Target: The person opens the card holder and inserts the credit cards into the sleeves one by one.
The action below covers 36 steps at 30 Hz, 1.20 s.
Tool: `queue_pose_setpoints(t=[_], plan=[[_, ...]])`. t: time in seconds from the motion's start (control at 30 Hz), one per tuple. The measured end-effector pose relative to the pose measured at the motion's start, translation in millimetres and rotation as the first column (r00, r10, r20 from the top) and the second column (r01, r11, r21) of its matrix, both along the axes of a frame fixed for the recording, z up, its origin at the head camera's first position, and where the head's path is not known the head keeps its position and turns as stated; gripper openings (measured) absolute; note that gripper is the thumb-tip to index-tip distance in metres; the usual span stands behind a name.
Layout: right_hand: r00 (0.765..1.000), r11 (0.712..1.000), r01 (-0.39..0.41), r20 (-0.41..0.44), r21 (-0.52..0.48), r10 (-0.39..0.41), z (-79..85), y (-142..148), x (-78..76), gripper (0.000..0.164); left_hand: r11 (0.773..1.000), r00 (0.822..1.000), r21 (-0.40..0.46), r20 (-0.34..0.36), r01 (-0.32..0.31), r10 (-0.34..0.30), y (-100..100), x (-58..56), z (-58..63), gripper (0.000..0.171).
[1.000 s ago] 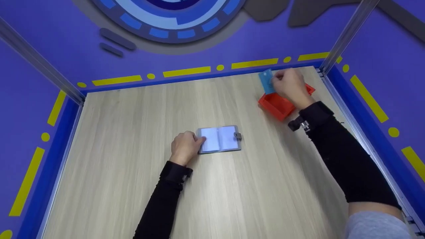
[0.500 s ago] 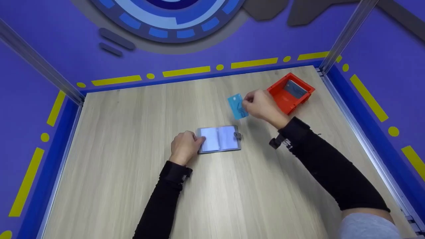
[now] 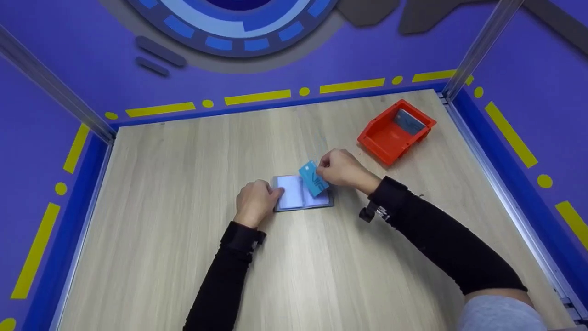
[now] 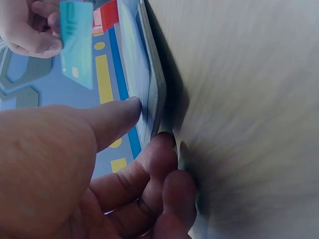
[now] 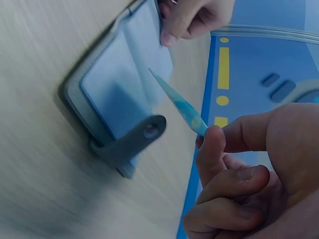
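A small card holder (image 3: pixel 290 193) lies spread open on the table, its clear sleeves facing up. My left hand (image 3: pixel 258 202) pinches its left edge, thumb on the sleeves and fingertips at the cover's underside, as the left wrist view shows. Between the thumb and fingers of my right hand (image 3: pixel 342 169) is a blue card (image 3: pixel 312 177) with dark lettering. The card is tilted above the right half of the holder; in the right wrist view it appears nearly edge-on, apart from the sleeves. A grey snap strap (image 5: pixel 132 144) sticks up from the holder's right edge.
Toward the back right of the wooden table (image 3: pixel 183 165) stands a red bin (image 3: pixel 386 138) with a grey card (image 3: pixel 409 122) inside. Blue-purple panels (image 3: pixel 275 69) rise behind the table and along both sides.
My right hand has carried the blue card from the red bin leftward and nearer, over the card holder. The left hand and the holder have stayed put.
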State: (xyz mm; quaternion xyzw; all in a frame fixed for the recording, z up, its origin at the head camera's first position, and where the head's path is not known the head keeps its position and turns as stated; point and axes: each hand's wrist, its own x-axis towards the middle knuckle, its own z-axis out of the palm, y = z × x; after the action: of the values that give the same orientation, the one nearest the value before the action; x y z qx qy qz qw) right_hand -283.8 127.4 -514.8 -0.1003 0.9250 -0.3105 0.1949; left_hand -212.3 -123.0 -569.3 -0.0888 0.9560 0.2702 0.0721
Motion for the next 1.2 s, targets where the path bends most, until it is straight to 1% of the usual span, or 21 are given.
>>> queue_pose_setpoints(t=[0.1,0.27,0.33,0.47,0.57,0.8,1.1,1.2], plan=[[1.0,1.0,-0.008,0.029,0.0,0.008,-5.6,-4.3,1.4,0.024,1.0,1.0,0.0,0.008,-0.001,0.001,-0.7,-0.3,-0.1,0.044],[0.998,1.0,0.003,0.065,0.006,-0.003,-14.2,-7.8,2.9,0.023,1.0,1.0,-0.007,0.012,0.009,-0.009,-1.0,-0.4,-0.7,0.044],[0.997,1.0,0.003,0.071,0.009,-0.004,-17.2,-8.6,3.1,0.023,1.0,1.0,-0.009,0.011,0.011,-0.011,-1.1,-0.4,-0.8,0.044],[0.999,1.0,-0.014,0.05,0.026,0.013,-21.4,-10.3,2.0,0.028,1.0,1.0,-0.021,-0.004,0.016,-0.016,-1.8,-0.8,-0.5,0.043],[0.999,0.999,-0.018,0.04,0.039,0.016,-22.6,-11.3,1.3,0.031,0.999,1.0,-0.029,-0.012,0.02,-0.02,-2.1,-1.0,-0.6,0.043],[0.998,0.999,0.001,0.056,0.051,-0.004,-22.5,-12.1,2.0,0.032,1.0,1.0,-0.019,-0.007,0.011,-0.012,-1.3,-0.2,-0.5,0.044],[0.996,0.999,0.011,0.085,0.04,-0.015,-25.0,-14.7,2.4,0.029,1.0,1.0,-0.02,-0.002,0.009,-0.009,-0.7,-0.3,-0.6,0.043],[0.997,0.999,0.005,0.083,0.034,-0.007,-26.6,-16.5,2.8,0.029,1.0,1.0,-0.017,0.0,0.008,-0.008,-0.5,-0.2,-0.7,0.043]])
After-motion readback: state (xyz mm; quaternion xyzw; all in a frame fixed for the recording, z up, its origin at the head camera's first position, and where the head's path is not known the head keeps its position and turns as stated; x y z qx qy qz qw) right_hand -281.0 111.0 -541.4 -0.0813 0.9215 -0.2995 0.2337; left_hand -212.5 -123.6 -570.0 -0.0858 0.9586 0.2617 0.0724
